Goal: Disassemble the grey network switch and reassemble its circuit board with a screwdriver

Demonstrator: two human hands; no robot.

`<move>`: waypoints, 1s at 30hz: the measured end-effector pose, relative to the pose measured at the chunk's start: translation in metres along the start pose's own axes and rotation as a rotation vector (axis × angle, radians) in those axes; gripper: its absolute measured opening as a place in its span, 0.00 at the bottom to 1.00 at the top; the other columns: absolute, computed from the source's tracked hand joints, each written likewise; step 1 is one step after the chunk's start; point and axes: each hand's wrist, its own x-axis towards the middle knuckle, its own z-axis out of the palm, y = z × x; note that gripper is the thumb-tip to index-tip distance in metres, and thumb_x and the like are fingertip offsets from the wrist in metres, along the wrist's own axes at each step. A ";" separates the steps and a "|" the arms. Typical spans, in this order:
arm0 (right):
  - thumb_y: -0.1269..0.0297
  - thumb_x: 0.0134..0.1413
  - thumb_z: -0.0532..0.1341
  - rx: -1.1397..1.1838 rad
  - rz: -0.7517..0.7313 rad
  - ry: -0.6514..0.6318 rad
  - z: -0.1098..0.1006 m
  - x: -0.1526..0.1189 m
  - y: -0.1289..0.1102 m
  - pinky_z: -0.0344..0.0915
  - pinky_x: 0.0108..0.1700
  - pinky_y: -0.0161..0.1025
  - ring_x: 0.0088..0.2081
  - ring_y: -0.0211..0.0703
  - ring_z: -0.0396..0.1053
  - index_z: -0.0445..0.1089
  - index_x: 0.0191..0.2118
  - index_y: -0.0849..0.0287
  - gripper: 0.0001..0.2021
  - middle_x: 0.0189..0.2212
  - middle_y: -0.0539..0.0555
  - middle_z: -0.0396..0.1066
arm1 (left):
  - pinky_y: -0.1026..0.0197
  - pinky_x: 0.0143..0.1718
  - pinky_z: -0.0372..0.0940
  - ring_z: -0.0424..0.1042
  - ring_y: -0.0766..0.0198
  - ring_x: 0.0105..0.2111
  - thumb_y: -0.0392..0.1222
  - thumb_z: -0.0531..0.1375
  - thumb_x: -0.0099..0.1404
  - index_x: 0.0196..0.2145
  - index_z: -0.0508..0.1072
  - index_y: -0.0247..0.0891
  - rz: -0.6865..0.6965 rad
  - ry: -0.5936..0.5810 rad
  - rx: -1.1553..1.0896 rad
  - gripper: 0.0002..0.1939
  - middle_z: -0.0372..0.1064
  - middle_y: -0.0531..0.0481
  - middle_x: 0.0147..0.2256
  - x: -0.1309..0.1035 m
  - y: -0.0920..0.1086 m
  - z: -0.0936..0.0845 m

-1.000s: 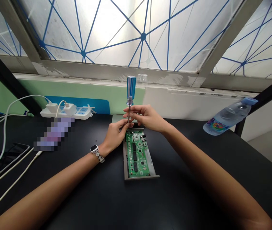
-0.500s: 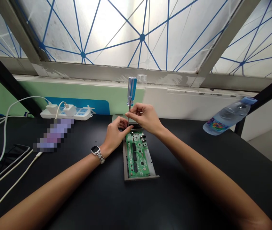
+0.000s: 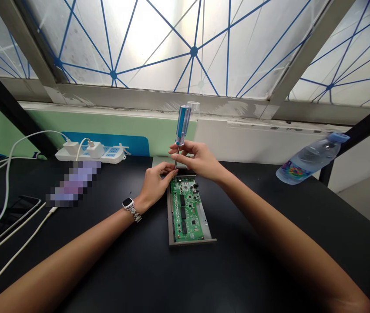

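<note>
Driver [image 3: 184, 124]: rotated, leaning further right; turning seems under way. Your right hand [image 3: 201, 161] pinches its shaft [image 3: 177, 150]; your left hand [image 3: 156, 180], perhaps, its hidden tip at the board [image 3: 189, 211].

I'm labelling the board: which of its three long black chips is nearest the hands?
The top chip in the picture, on the green board; the middle chip and bottom chip lie farther from the left hand and right hand.
</note>
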 end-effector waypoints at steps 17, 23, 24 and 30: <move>0.62 0.54 0.69 0.030 0.016 0.100 0.004 0.001 -0.004 0.72 0.36 0.42 0.36 0.46 0.78 0.77 0.31 0.61 0.07 0.34 0.56 0.81 | 0.55 0.46 0.74 0.81 0.55 0.41 0.45 0.64 0.69 0.45 0.77 0.37 0.009 -0.042 -0.003 0.11 0.80 0.44 0.42 0.000 0.000 0.003; 0.63 0.52 0.71 -0.072 -0.043 0.227 0.012 0.003 -0.006 0.61 0.31 0.38 0.26 0.36 0.63 0.66 0.23 0.58 0.14 0.23 0.48 0.68 | 0.60 0.35 0.71 0.75 0.62 0.31 0.48 0.70 0.63 0.38 0.72 0.38 -0.012 0.067 0.005 0.14 0.74 0.50 0.32 0.002 -0.002 0.008; 0.63 0.51 0.71 -0.073 -0.044 0.245 0.013 0.003 -0.005 0.59 0.30 0.38 0.26 0.36 0.60 0.64 0.22 0.57 0.16 0.22 0.47 0.66 | 0.60 0.34 0.71 0.74 0.62 0.31 0.48 0.70 0.63 0.37 0.72 0.38 -0.010 0.068 0.010 0.14 0.73 0.51 0.31 0.003 -0.003 0.008; 0.62 0.51 0.71 -0.065 -0.023 0.265 0.017 0.005 -0.003 0.59 0.32 0.38 0.26 0.36 0.59 0.59 0.23 0.56 0.19 0.21 0.45 0.62 | 0.59 0.35 0.71 0.76 0.61 0.30 0.48 0.68 0.65 0.33 0.74 0.38 -0.015 0.076 0.004 0.11 0.76 0.50 0.31 0.004 -0.008 0.009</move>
